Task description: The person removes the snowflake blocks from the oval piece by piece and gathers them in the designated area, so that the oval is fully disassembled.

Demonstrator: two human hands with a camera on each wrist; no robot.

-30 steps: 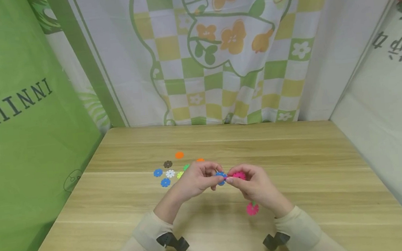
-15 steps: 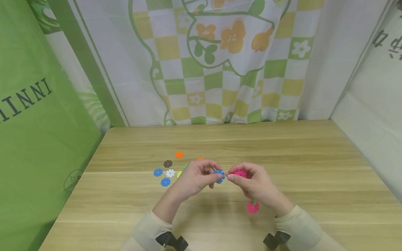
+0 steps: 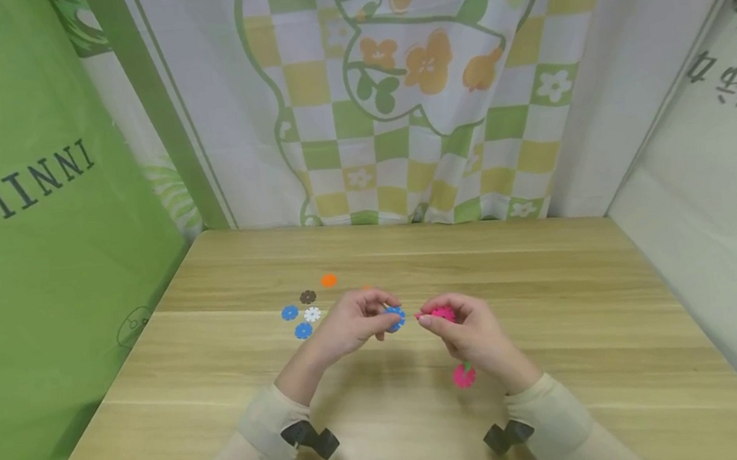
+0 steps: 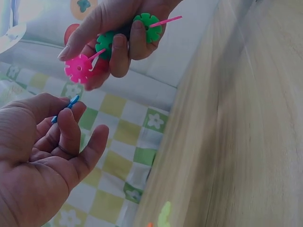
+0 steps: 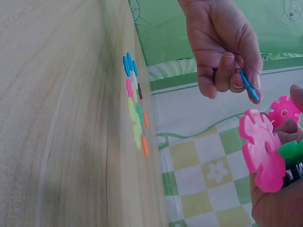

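Note:
In the head view my left hand (image 3: 349, 326) pinches a blue notched disc (image 3: 395, 318) between thumb and fingers. Facing it across a small gap, my right hand (image 3: 477, 335) grips a joined cluster of notched discs. A pink disc (image 3: 443, 313) of that cluster shows at the fingertips, and another pink disc (image 3: 465, 376) hangs below the palm. The left wrist view shows green discs (image 4: 148, 27) in the cluster, with something dark partly hidden by the fingers. Seen edge-on in the right wrist view, the blue disc (image 5: 248, 85) is apart from the cluster.
Loose notched discs lie on the wooden table (image 3: 551, 301) left of the hands, including blue (image 3: 289, 312), brown (image 3: 308, 296), white (image 3: 312, 314) and orange (image 3: 329, 280) ones. Yellow-green discs (image 5: 137, 135) also show in the right wrist view. A patterned curtain (image 3: 373, 147) hangs behind the table.
My left hand has drawn left with the blue disc, which met the cluster's pink edge a second ago. A gap now separates them. The right hand keeps its grip and has barely moved.

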